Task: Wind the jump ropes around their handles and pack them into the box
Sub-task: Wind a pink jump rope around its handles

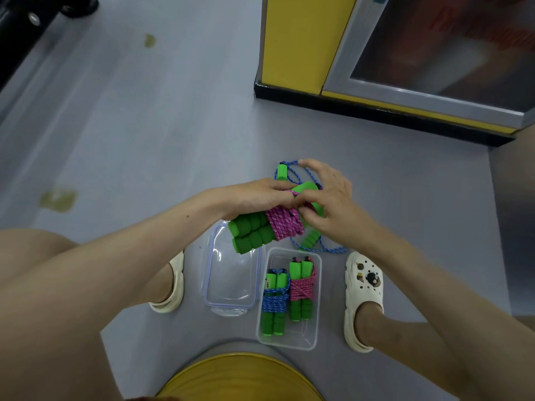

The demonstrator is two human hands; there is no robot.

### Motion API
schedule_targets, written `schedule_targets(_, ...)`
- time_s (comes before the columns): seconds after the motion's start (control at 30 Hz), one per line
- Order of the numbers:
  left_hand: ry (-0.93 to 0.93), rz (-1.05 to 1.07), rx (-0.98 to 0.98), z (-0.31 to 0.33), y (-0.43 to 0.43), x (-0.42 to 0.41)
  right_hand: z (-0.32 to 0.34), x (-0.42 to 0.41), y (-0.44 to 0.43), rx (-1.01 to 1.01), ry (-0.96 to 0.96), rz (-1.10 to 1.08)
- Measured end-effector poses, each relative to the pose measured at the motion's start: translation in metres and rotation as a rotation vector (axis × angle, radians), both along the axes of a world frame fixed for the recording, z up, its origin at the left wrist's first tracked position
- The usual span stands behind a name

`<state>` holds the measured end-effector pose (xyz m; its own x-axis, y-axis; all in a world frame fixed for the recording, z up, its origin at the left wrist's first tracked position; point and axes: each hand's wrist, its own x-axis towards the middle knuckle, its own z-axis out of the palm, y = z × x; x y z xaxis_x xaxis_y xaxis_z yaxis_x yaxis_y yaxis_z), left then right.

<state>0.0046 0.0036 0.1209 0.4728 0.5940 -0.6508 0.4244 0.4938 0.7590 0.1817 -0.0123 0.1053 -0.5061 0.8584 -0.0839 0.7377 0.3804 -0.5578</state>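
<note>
I hold a jump rope with green foam handles (251, 231), its pink rope (285, 224) wound around them, above the floor. My left hand (254, 196) grips the handles near the wound part. My right hand (327, 202) pinches the pink rope end by the handle tops. Under my hands a loose blue rope (321, 249) with green handles lies on the floor. The clear box (318, 302) stands on the floor between my feet. Inside it lie a blue-wound rope bundle (275, 302) and a pink-wound bundle (301, 287).
The box's clear lid (231, 285) lies left of the box. My feet in cream clogs (363, 296) flank both. A yellow round seat (240, 377) is below me. A yellow cabinet with a glass door (376, 68) stands at the back right.
</note>
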Motion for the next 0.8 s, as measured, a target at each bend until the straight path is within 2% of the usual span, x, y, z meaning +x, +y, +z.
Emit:
schedule_targets(0.2, 0.154, -0.098, -0.061, 0.005, 0.0, -0.005, 0.005, -0.003, -0.007, -0.025, 0.024, 0.095)
schedule_targets(0.5, 0.121, -0.17, -0.106, 0.0, -0.005, -0.014, 0.009, -0.011, -0.021, -0.235, 0.114, 0.111)
schedule_targets(0.67, 0.106, -0.203, -0.12, -0.002, -0.008, -0.019, 0.006, -0.017, -0.031, -0.241, 0.194, 0.112)
schedule_targets(0.8, 0.129, -0.193, -0.109, -0.004, -0.01, -0.015, 0.006, -0.017, -0.03, -0.287, 0.117, 0.062)
